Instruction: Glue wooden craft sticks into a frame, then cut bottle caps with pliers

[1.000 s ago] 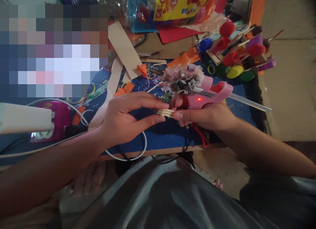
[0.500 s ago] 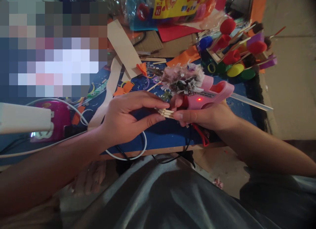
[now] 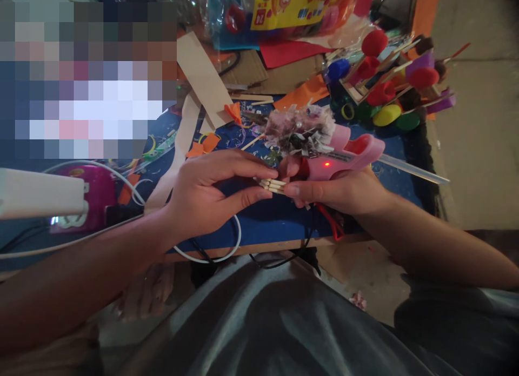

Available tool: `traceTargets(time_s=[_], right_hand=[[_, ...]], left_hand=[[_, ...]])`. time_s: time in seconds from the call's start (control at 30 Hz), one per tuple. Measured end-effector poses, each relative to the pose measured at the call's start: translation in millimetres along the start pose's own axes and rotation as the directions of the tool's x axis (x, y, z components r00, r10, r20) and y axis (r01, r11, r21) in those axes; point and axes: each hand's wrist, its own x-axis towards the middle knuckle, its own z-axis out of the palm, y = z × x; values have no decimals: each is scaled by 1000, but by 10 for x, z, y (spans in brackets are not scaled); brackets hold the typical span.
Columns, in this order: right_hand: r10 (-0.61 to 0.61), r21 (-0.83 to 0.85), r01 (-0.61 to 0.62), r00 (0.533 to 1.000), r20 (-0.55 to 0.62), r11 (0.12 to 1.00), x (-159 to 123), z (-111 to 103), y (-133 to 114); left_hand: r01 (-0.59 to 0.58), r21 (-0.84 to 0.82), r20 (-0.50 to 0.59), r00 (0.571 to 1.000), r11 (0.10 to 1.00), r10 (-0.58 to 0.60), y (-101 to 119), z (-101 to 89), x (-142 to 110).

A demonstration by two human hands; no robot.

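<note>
A small bundle of short pale wooden sticks (image 3: 274, 185) is held between both hands, just above the blue table near its front edge. My left hand (image 3: 221, 184) pinches its left end between thumb and fingers. At the right end, the thumb and fingertips of my right hand (image 3: 330, 192) close on the bundle. Directly behind my right hand is a pink hot glue gun (image 3: 344, 154) with a red light lit and a clear glue stick (image 3: 417, 168) sticking out of its back. A fluffy pinkish-grey clump (image 3: 300, 128) with a pearl-like bead sits beside the glue gun, hiding part of it.
Bottle caps and wooden pieces (image 3: 385, 87) form a cluster at the back right. Bagged craft supplies (image 3: 284, 11) lie at the back, near a pale wooden strip (image 3: 205, 76). A magenta power socket (image 3: 95, 195) with a white plug (image 3: 40, 192) and cables is at left.
</note>
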Motion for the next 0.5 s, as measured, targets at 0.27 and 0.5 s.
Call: traceTargets(time_s=[0.27, 0.5], right_hand=[[-34, -19, 35, 998, 54, 999, 5, -27, 29], [-130, -178, 142, 988, 78, 974, 21, -64, 2]], left_hand=[[-95, 17, -3, 995, 995, 95, -64, 2, -2], [-73, 30, 12, 997, 997, 72, -45, -3, -14]])
